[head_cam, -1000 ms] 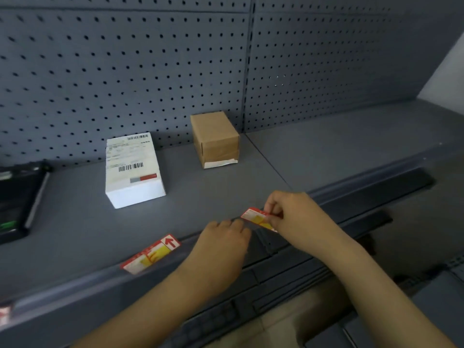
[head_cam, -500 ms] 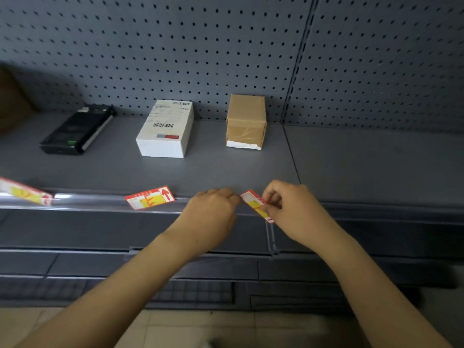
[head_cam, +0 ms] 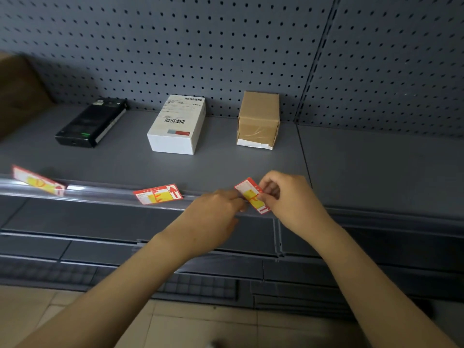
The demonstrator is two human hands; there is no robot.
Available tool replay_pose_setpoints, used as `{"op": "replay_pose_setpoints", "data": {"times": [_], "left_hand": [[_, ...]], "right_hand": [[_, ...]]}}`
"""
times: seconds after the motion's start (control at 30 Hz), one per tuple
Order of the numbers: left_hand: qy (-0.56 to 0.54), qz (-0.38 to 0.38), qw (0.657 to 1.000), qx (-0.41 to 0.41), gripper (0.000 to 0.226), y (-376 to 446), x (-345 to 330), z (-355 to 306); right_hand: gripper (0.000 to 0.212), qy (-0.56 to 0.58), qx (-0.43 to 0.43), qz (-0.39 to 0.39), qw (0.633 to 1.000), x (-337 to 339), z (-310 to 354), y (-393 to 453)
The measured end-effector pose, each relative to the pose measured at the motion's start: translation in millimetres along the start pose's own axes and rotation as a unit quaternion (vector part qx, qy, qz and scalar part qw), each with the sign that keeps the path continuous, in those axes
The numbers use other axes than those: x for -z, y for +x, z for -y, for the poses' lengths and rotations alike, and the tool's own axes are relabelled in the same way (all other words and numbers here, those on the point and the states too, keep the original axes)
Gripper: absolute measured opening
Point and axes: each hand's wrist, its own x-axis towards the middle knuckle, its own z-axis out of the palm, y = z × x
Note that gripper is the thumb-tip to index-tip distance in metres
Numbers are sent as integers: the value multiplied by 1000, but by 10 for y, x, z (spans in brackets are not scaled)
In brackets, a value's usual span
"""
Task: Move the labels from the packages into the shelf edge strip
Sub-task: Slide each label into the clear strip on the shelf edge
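Low in the frame, two bare forearms reach up from the bottom corners over a tiled floor [head_cam: 75, 320] and the dark lower shelf panels [head_cam: 100, 219]. They meet just right of centre at the front edge of the shelf [head_cam: 364, 167]. There the right hand [head_cam: 291, 199] has its grip pinched on a red and yellow label [head_cam: 253, 195], thumb and forefinger closed on the label's right-hand long edge. The label is tilted, its upper end pointing to the upper left and its lower end down at the shelf edge strip [head_cam: 100, 190]. It sits between the two hands, left of the right hand's knuckles. The left hand [head_cam: 213, 217] has its fingers curled, the fingertips touching the label's left side at the strip; whether they truly pinch it I cannot tell.

Further left along the clear strip, a second label [head_cam: 158, 194] with a red arrow sits slightly askew, and a third label [head_cam: 37, 180] leans at the far left edge of the frame.

Beyond, on the grey shelf, stand three things in a row: a black device [head_cam: 91, 123] at left, a white box [head_cam: 178, 124] with barcodes in the middle, and a brown cardboard box [head_cam: 258, 119] to the right. Behind them rises the pegboard back wall [head_cam: 226, 46], and a blurred brown shape [head_cam: 17, 91] fills the upper left.
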Motion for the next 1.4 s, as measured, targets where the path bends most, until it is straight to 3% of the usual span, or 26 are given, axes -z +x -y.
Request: {"op": "replay_pose_setpoints", "data": {"times": [0.3, 0.43, 0.53, 0.67, 0.87, 1.1, 1.23, 1.4], "left_hand": [[32, -62, 997, 17, 24, 28, 195, 2], [30, -104, 994, 28, 28, 101, 306, -9], [25, -94, 995, 30, 33, 165, 313, -23], [23, -94, 995, 19, 30, 241, 269, -36], [-24, -112, 993, 37, 14, 259, 230, -30], [-100, -91, 989, 67, 17, 193, 172, 10], [-111, -93, 987, 74, 19, 137, 98, 36], [-112, -104, 986, 59, 17, 84, 59, 7]], "right_hand": [[26, -55, 4, 33, 998, -9, 3, -59], [37, -55, -7, -13, 998, 52, 18, -133], [27, -75, -15, -64, 995, 22, 38, -228], [12, -74, -50, -71, 993, -71, 88, -339], [10, -108, -63, -98, 987, -141, 76, -351], [9, -97, -21, -138, 985, -208, 43, -351], [16, -124, 47, -161, 978, -260, 9, -376], [19, -131, 50, -155, 978, -260, -15, -377]]}}
